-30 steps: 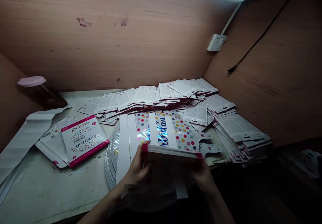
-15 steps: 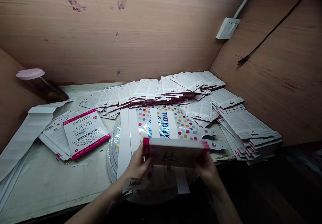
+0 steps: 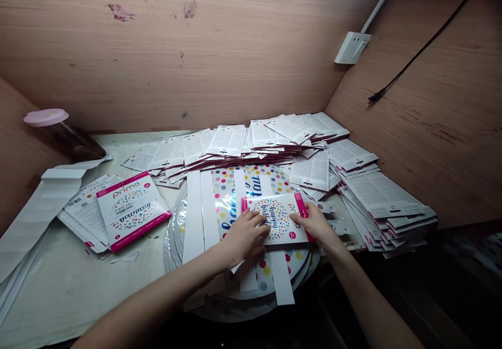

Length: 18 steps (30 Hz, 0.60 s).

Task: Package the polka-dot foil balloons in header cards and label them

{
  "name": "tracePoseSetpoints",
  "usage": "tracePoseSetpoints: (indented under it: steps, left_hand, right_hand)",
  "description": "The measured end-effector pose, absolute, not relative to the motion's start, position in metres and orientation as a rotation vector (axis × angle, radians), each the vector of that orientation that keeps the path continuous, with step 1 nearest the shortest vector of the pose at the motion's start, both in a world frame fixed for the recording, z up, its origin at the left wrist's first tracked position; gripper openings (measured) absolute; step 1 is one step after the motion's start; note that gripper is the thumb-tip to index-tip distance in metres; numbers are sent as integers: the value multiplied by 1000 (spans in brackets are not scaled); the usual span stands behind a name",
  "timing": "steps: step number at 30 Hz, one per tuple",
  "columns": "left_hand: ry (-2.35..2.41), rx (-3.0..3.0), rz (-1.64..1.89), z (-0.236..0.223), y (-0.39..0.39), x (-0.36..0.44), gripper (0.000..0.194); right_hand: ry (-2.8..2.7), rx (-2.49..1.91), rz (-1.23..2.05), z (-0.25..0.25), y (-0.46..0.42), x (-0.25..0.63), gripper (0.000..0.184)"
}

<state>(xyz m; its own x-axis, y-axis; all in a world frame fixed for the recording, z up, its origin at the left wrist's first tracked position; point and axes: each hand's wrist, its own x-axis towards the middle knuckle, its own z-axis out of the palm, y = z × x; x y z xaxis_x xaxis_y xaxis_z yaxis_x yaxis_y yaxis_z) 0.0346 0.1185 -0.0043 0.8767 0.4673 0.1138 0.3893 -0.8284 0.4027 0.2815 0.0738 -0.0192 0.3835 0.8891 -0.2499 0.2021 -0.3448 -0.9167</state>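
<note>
Soft overhead light washes the table (image 3: 78, 297) and wooden wall (image 3: 176, 61), foil balloon (image 3: 224, 205) glints, shadow swallows the lower right corner, and wide-angle distortion bows the frame's edges.

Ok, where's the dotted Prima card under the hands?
In the head view, the balloon card lies front centre on the polka-dot foil balloons, under the left hand and right hand, right of the white strips.
</note>
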Motion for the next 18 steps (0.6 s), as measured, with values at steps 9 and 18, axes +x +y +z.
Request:
tracePoseSetpoints:
  steps: [9, 18]
  left_hand:
    - [590, 2804, 220, -11, 123, 39, 43]
    - [504, 2808, 233, -5, 138, 42, 33]
  right_hand:
    - [-1890, -1887, 553, -2, 192, 258, 34]
    - [-2045, -1723, 556, 18, 224, 263, 10]
